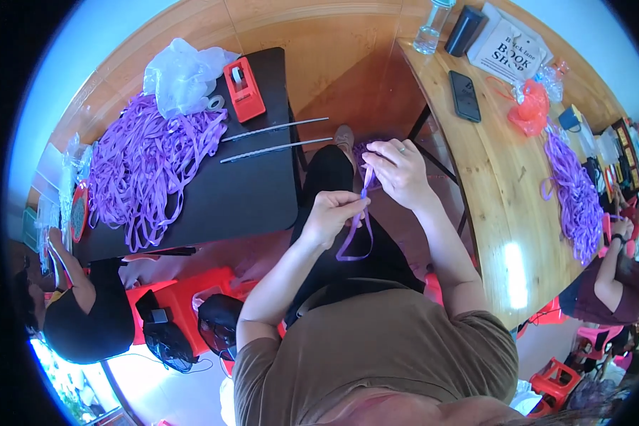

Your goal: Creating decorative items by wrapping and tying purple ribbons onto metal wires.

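Your purple ribbon (355,258) is btwn your two hands, out in front of you above your lap & black trousers (321,234), off both tables. Its straight upper bit runs nearly up-down in view, tipped a touch right at the top; the rest hangs below in a loop that sags back toward you. L hand (331,216) is nearer that loop: thumb & index pressed tog. on the ribbon about mid-run, w/ the ribbon just off their tips to the right. R hand (399,172) is higher & further from you, fingertips pointing left, apparently pinching the top end; so that short span btwn the two grips is the bit to watch, L below, R above. It looks fairly straight, prob. under light tension.

Hard to make out: exact contact under R fingertips, & whether R thumb fully meets the index. A bluish patch sits right at L thumb; can't tell if it's a knot, fold or fastener. Part of the loop's left side goes behind L fingers, so you can't trace the ends. More purple stuff (361,150) shows on the floor past R fingertips, mostly blocked by that hand; prob. ribbon, but too small to be sure.
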A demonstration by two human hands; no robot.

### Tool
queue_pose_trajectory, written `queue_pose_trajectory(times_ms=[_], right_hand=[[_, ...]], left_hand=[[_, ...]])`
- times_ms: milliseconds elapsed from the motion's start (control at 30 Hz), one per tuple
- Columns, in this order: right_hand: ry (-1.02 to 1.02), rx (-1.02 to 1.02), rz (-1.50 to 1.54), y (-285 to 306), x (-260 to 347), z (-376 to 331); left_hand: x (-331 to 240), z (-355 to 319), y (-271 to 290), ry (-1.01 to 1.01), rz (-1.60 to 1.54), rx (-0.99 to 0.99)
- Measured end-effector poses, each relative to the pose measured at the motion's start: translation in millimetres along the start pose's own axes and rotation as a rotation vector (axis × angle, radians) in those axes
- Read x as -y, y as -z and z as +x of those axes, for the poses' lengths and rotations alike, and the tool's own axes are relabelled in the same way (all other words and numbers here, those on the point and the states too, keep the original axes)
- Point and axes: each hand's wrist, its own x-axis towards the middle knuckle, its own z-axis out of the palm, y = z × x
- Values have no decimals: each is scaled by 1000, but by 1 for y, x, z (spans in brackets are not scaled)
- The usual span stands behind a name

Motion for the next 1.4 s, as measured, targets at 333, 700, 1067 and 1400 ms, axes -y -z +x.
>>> queue_pose_trajectory(times_ms=[333, 700, 1067, 1400], right_hand=[[-85, -113, 75, -100, -56, 31], [-53, -146, 378, -166, -79, 76], [-79, -119, 605, -193, -76, 86], [-164, -130, 515, -173, -87, 69]], left_hand=[[43, 64, 24, -227, -403, -200], [40, 96, 54, -605, -422, -296], [37, 90, 53, -552, -428, -331], [37, 96, 33, -426, -455, -224]])
